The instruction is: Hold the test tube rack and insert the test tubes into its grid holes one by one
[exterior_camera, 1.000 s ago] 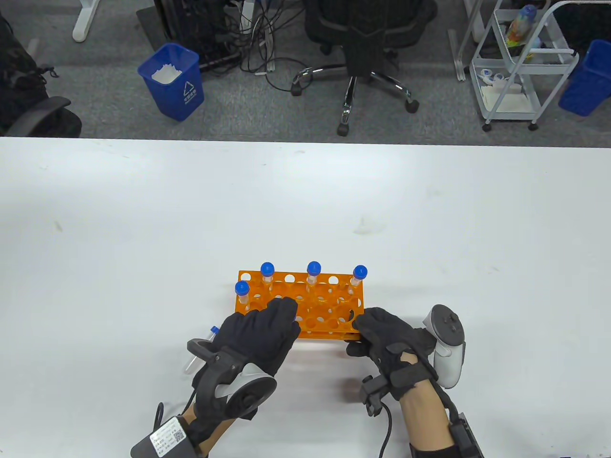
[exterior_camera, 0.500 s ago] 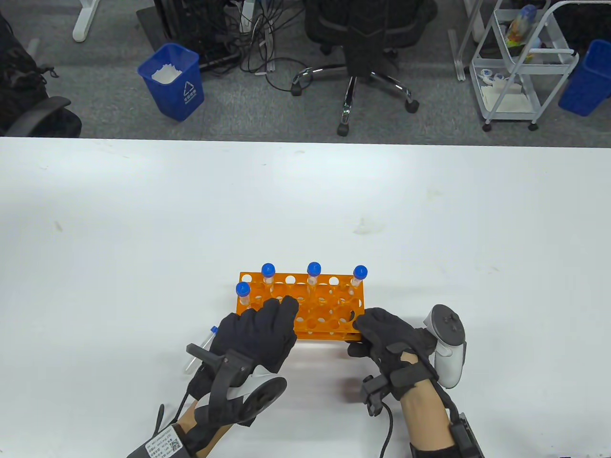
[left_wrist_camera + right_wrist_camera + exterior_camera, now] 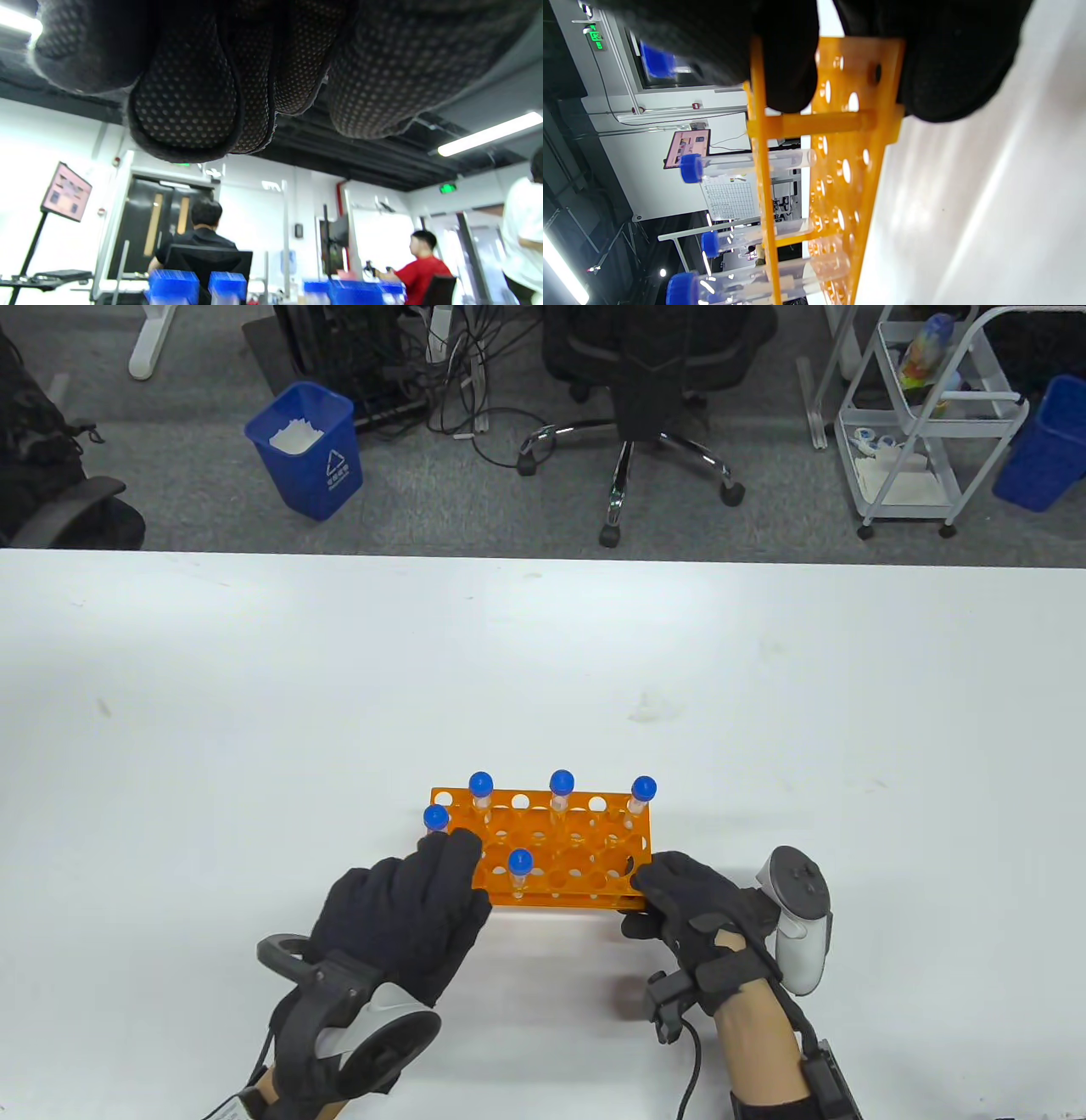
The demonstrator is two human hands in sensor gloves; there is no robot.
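Note:
An orange test tube rack [image 3: 585, 848] stands on the white table [image 3: 254, 712] near its front edge. Several blue-capped tubes stand in it: three in the back row [image 3: 561, 782], one at the left end [image 3: 435, 817], one in the front row [image 3: 519, 862]. My right hand [image 3: 657, 892] grips the rack's front right corner; in the right wrist view the thumb and fingers pinch the rack's end [image 3: 835, 123]. My left hand [image 3: 441, 869] lies palm down by the rack's front left corner and holds nothing; its fingers [image 3: 186, 93] hang empty in the left wrist view.
Beyond the table's far edge are a blue bin [image 3: 305, 449], a black office chair [image 3: 653, 398] and a white cart [image 3: 925, 415]. Wide bare table surface lies to the left, right and behind the rack.
My left hand has drawn back left off the rack. A blue-capped tube now stands in the front row where the fingers were. The loose tube on the table is now hidden under my left hand.

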